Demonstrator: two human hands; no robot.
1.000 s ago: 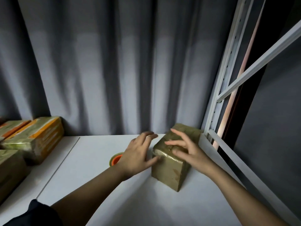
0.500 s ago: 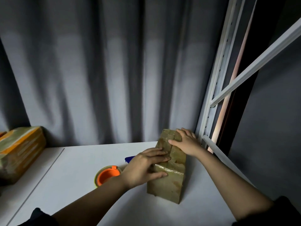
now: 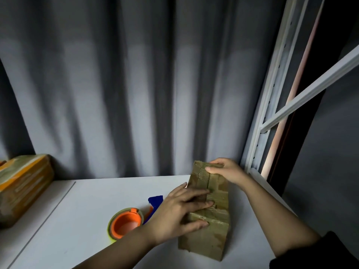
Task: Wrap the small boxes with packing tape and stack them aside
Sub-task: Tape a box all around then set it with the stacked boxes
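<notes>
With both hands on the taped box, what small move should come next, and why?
Probably lift the box and carry it left to the wrapped boxes. Tape already covers its visible faces, the left hand presses flat on it, the right hand grips its far end, and the tape roll lies untouched.

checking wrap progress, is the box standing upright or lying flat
Upright: the box stands on its small end on the table, both hands on it.
</notes>
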